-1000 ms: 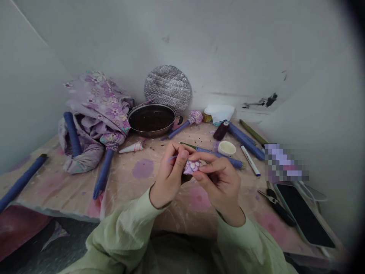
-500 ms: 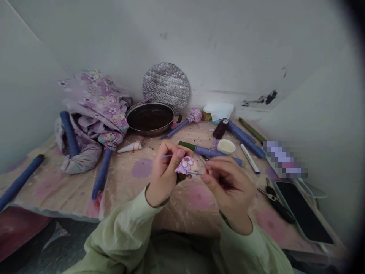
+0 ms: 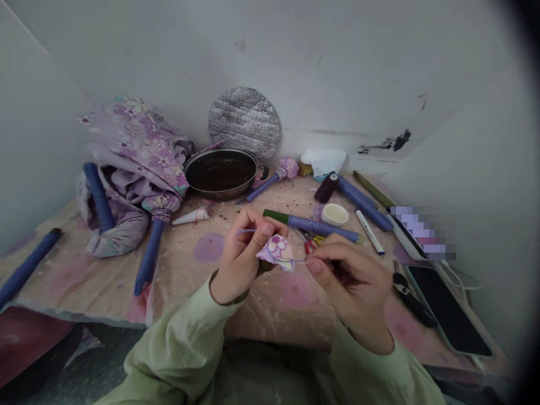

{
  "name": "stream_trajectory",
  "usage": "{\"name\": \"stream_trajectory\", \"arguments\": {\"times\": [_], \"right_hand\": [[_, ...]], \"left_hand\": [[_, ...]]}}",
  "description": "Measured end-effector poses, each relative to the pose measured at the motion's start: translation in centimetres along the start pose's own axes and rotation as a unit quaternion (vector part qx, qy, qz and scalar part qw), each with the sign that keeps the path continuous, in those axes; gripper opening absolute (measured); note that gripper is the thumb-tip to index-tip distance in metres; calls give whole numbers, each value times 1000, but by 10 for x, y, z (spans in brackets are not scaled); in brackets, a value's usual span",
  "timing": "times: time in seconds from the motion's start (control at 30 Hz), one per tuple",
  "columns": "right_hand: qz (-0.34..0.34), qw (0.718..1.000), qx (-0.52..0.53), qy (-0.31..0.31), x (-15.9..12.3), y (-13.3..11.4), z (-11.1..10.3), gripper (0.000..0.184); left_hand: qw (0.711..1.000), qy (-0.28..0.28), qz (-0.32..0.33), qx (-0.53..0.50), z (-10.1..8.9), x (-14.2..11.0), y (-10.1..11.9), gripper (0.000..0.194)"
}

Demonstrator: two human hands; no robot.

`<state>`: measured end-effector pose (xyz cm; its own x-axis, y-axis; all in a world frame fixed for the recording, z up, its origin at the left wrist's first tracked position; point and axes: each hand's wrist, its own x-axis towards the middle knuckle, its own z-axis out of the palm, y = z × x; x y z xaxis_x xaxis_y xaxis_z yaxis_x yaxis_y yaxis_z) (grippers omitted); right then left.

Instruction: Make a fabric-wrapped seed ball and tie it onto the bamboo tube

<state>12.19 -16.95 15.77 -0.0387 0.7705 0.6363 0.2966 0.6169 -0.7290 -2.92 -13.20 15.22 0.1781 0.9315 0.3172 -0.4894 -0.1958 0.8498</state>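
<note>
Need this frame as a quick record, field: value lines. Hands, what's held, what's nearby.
left grip: left hand pinches a floral fabric piece
right grip: right hand pinches a thin lilac thread running from the fabric
nearby: red-handled scissors, blue-wrapped stick, white cup
surface: pink-spotted cloth
further: metal pan, phone
</note>
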Motion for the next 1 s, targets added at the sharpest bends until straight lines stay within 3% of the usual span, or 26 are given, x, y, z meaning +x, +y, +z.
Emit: {"name": "stream_trajectory", "arguments": {"times": [0.27,0.47,0.63,0.77,0.83,1.0], "right_hand": [[33,998,36,-43,9,5,5,7],[101,982,54,-151,32,1,-2,19],[194,913,77,-351,65,-1,-17,29],[265,851,69,-448,83,-1,-22,32],[257,837,77,-477,89,-3,-22,34],[173,834,78,-519,99,-10,-22,31]], "left_hand": [[996,-55,-51,-41,-3,-2,6,29],[994,-72,-68,-36,-4,-4,9,28],[995,-78,-64,-28,-3,-8,7,27],[995,-79,-55,-7,-3,-12,2,23],[996,-79,-43,-2,-3,-15,-1,22],[998,-67,-3,6,-1,-17,-4,19]]}}
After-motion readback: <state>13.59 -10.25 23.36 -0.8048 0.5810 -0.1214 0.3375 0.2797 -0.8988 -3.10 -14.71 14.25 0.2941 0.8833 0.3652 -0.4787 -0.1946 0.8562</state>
